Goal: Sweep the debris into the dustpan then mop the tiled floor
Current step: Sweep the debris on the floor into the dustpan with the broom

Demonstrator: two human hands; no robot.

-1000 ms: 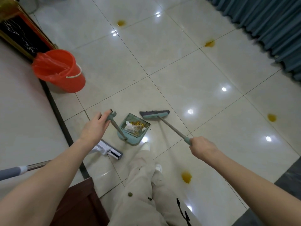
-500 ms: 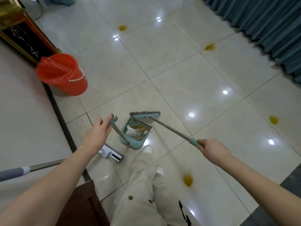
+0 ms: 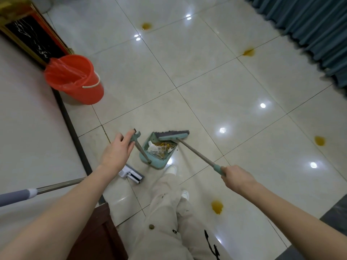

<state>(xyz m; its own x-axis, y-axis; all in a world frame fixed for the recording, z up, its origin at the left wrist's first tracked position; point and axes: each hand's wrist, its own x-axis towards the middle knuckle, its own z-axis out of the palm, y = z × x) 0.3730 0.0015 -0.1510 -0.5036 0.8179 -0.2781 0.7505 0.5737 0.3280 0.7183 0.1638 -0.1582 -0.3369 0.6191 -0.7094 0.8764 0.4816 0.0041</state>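
The person is standing on the tiled floor (image 3: 197, 76), looking down at both arms. The left hand (image 3: 117, 152) is gripping the top of the dustpan's long handle (image 3: 135, 140), fingers curled around its end. The right hand (image 3: 237, 178) is closing firmly around the teal grip of the broom (image 3: 173, 135), whose shaft is slanting down and away to the left. The broom's head is lying across the far edge of the dustpan (image 3: 159, 162), touching it. The dustpan is sitting on the floor just ahead of the person's white shoe (image 3: 171, 168), and the debris (image 3: 161, 146), crumpled white paper and yellowish bits, is lying inside it.

A mop (image 3: 131, 174) is resting its head on the floor just left of the dustpan, partly hidden by the left forearm, its handle running off toward the left edge. An orange bucket (image 3: 90, 91) lined with a red bag is standing farther away on the left. Yellow stains are showing on the tiles, the closest one (image 3: 216, 206) under the right forearm. A blue-grey curtain (image 3: 309, 25) is hanging at the upper right.
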